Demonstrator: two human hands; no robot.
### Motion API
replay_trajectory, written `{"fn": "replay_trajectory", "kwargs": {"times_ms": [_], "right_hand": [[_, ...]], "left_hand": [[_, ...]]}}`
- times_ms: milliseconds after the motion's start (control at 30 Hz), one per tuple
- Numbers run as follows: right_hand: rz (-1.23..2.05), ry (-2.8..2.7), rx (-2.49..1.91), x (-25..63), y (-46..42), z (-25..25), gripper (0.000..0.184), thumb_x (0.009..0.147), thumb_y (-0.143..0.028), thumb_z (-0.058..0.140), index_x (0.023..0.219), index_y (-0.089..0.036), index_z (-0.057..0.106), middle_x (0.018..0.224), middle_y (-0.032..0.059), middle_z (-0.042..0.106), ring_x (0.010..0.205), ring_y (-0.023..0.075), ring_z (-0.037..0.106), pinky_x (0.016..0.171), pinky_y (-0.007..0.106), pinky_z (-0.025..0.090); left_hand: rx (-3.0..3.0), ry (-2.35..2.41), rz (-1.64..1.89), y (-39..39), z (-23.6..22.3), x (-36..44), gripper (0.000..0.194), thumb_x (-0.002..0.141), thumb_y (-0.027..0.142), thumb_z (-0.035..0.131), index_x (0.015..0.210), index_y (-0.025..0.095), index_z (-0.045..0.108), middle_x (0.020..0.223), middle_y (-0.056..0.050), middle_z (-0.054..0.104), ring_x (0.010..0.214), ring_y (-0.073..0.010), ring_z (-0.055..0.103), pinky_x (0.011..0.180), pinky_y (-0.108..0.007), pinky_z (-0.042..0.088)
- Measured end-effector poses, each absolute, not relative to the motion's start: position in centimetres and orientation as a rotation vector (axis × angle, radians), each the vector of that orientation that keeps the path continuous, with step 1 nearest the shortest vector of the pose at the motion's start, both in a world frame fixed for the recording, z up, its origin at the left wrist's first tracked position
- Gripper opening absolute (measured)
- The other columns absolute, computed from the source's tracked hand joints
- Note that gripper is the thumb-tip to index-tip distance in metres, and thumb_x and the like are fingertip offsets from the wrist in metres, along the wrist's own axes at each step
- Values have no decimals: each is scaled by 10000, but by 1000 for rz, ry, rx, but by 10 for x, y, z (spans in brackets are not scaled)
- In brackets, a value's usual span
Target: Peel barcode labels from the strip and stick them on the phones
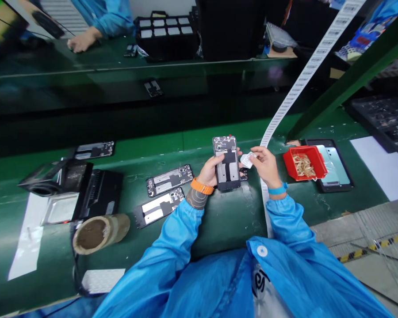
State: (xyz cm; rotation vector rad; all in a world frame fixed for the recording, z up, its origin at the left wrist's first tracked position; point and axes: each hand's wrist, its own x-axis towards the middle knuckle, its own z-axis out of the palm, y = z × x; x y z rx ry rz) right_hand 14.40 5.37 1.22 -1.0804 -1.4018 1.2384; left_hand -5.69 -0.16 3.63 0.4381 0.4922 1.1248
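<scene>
An opened phone (pixel 227 164), its inner boards and silver plate showing, is gripped in my left hand (pixel 209 171), thumb across its front edge. Close to its right side, my right hand (pixel 264 164) pinches a small white label-like piece (pixel 247 160) between thumb and fingers. Part of another dark phone part (pixel 243 173) shows behind the held phone. Left of my left hand lie two more opened phones, one (pixel 169 179) farther back and one (pixel 159 207) nearer me. A long strip of barcode labels (pixel 285 108) hangs down and passes under my right forearm.
A red tray (pixel 287 161) with tan bands stands at right, beside pale phone covers (pixel 336 165) on a dark tray. At left are a cardboard tape core (pixel 119 227), a black device (pixel 101 194) and another opened phone (pixel 96 150). A co-worker's hand (pixel 82 40) rests on the far bench.
</scene>
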Motion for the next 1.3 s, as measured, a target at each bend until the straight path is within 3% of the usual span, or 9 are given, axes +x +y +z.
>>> {"fn": "replay_trajectory", "kwargs": {"times_ms": [100, 233, 400, 600, 800, 1033, 1300], "right_hand": [[1272, -1322, -1095, 142, 52, 15, 418, 702, -391, 811, 985, -225, 551, 736, -40, 669, 674, 151, 654, 660, 283, 514], [1241, -1234, -1119, 139, 49, 16, 353, 696, -408, 807, 882, -211, 581, 728, -33, 654, 649, 129, 619, 631, 263, 502], [1296, -1103, -1096, 135, 48, 18, 323, 688, -434, 800, 803, -204, 604, 711, -26, 631, 581, 111, 557, 543, 244, 451], [1288, -1049, -1055, 132, 45, 20, 350, 693, -465, 803, 862, -206, 640, 760, 2, 673, 623, 135, 589, 571, 268, 482], [1072, -1079, -1181, 129, 40, 21, 353, 789, -543, 728, 780, -213, 603, 655, -23, 617, 547, 125, 535, 522, 258, 452], [886, -1435, -1206, 146, 38, 36, 340, 881, -532, 641, 808, -209, 715, 645, -4, 640, 595, 175, 580, 580, 307, 484], [955, -1640, -1130, 148, 37, 34, 364, 972, -508, 536, 908, -212, 737, 845, 36, 728, 772, 207, 662, 739, 343, 519]], "left_hand": [[502, 510, 1009, -5, 35, -58, 729, 715, 507, 807, 1290, 98, 622, 1076, -214, 751, 952, -386, 750, 850, -545, 602], [567, 544, 957, -9, 34, -57, 722, 739, 517, 805, 1292, 91, 620, 963, -200, 766, 885, -382, 762, 781, -505, 619], [573, 576, 973, -10, 36, -52, 736, 724, 523, 824, 1283, 90, 620, 931, -188, 769, 843, -369, 766, 754, -486, 622], [584, 556, 998, -12, 38, -46, 711, 729, 529, 817, 1268, 100, 641, 951, -186, 770, 860, -367, 765, 769, -478, 618], [622, 606, 1023, -15, 33, -37, 727, 720, 508, 839, 1289, 108, 626, 969, -184, 770, 882, -361, 764, 790, -474, 611], [657, 578, 1004, -14, 38, -46, 724, 733, 507, 832, 1300, 108, 623, 976, -185, 766, 918, -365, 759, 828, -489, 605], [668, 634, 1003, -14, 40, -48, 752, 737, 501, 836, 1328, 103, 594, 959, -180, 766, 847, -340, 765, 753, -445, 617]]}}
